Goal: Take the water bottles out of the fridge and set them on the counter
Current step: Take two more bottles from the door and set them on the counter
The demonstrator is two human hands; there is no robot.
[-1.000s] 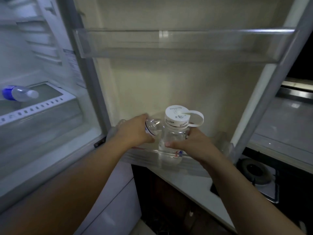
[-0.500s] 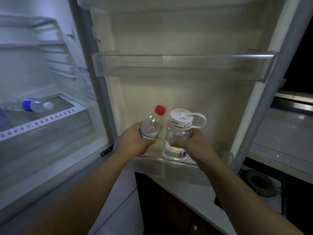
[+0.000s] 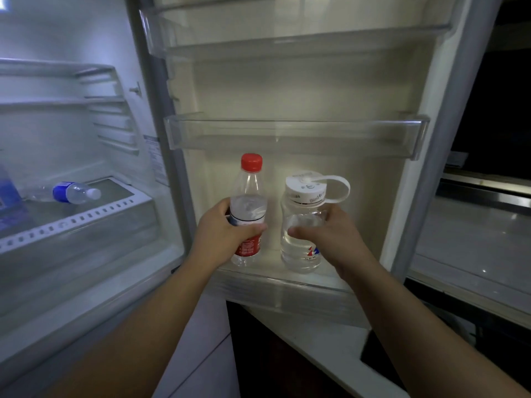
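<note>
My left hand (image 3: 222,234) grips a clear red-capped bottle (image 3: 249,193) with a red label, held upright above the lowest door bin (image 3: 275,291) of the open fridge door. My right hand (image 3: 330,239) grips a wide clear bottle (image 3: 303,222) with a white lid and loop strap, upright and just right of the first. A third bottle (image 3: 73,192), blue-labelled with a white cap, lies on its side on the fridge shelf at the left.
An empty clear door shelf (image 3: 296,136) hangs just above the two bottles. The grey counter (image 3: 471,239) lies to the right behind the door edge. A white counter edge (image 3: 324,340) runs below the door. A blue package (image 3: 8,193) sits at far left.
Both hands have lifted their bottles up out of the lowest door bin; the red-capped bottle has gone from tilted to upright. The view has tipped upward.
</note>
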